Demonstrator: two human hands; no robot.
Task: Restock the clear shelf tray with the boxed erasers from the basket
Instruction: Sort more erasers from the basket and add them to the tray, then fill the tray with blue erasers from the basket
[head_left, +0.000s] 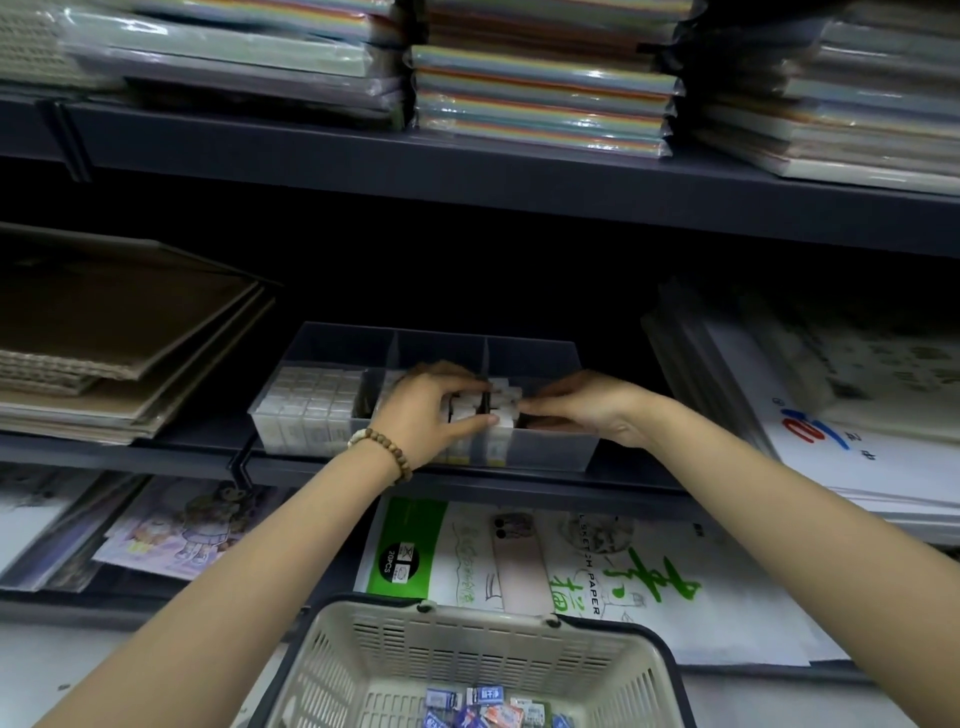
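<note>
Cream basket (467, 654) with a small heap of blue and orange boxed erasers (488, 709), one clear tray (545, 452) of three compartments on the shelf (519, 486) above, left hand (436, 410) gripping upright white eraser boxes (501, 402) inside it, right hand (576, 410) pressing them with straight fingers.

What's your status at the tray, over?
Left hand grips boxed erasers in clear tray, by right divider; right hand presses them, fingers straight. Basket holds more. Nothing blocking.
</note>
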